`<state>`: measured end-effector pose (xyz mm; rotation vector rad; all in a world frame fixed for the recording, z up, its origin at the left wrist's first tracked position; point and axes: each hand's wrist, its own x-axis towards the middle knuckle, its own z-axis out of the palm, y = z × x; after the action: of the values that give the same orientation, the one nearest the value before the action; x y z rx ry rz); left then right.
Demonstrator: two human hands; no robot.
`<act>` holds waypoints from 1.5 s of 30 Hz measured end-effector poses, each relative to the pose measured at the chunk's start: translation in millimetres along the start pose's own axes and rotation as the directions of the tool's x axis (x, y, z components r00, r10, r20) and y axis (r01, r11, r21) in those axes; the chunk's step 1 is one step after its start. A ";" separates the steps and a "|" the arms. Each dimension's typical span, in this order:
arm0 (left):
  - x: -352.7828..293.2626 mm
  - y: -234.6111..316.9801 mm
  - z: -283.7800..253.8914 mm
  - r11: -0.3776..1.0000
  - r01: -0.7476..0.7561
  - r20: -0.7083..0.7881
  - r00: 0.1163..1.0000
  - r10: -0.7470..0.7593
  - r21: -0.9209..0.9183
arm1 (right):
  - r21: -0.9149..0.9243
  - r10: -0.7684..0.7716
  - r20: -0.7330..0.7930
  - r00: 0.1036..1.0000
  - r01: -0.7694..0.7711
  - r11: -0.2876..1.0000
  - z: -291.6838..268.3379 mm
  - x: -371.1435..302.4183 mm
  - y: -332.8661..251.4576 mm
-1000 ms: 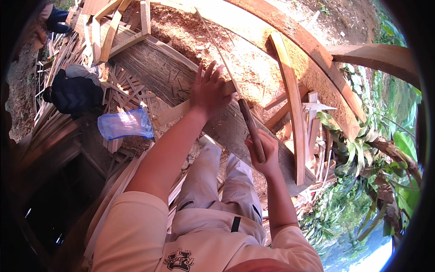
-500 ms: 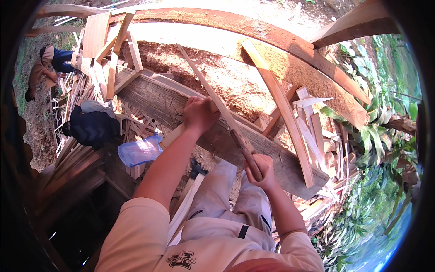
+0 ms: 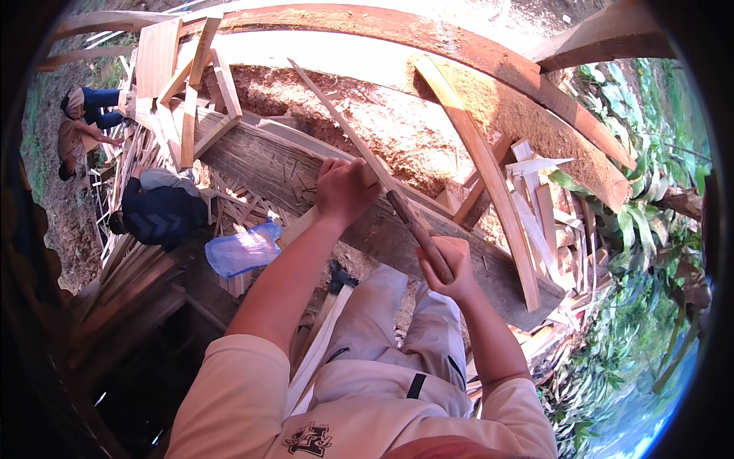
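My right hand point(image 3: 449, 268) is closed round the brown wooden handle of a long, narrow machete point(image 3: 348, 131). Its blade slants away to the far left and passes close beside my left fist. My left hand point(image 3: 348, 191) is closed over a pale strip of wood point(image 3: 298, 227); the strip is partly covered by my hand and forearm. Both hands are above a thick, weathered grey plank point(image 3: 267, 161) that runs slantwise in front of my legs. Where the blade meets the wood is not clear.
A reddish beam point(image 3: 382, 24) arches across the far side. A loose board point(image 3: 482, 164) leans at the right, with scrap wood beyond. Left are a wooden frame point(image 3: 189, 115), a blue plastic bag point(image 3: 243, 250), a crouching person point(image 3: 162, 210) and another person point(image 3: 80, 126).
My right hand has pushed the machete a little away from me along its length. My left hand keeps its grip. The farther person at the left has shifted and stretched out an arm.
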<state>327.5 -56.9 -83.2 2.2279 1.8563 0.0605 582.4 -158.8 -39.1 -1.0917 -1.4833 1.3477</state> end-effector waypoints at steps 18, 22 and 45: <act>1.6 0.0 -2.2 0.998 0.025 0.041 0.999 -0.023 -0.053 | -0.076 0.078 -0.049 0.996 -0.082 0.994 8.6 0.6 -19.6; -1.5 0.9 -4.1 0.998 0.034 0.037 0.999 -0.032 -0.053 | -0.148 0.083 -0.015 0.996 -0.084 0.985 -2.6 -37.1 -13.9; -10.8 15.9 14.9 0.963 0.262 -0.231 0.935 -0.269 -0.061 | -0.313 0.183 0.211 0.960 -0.111 0.943 -67.3 -11.5 -91.9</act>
<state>343.4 -72.4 -93.0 2.0023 2.2503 0.3177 644.1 -155.8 57.3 -1.2885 -1.8584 1.4284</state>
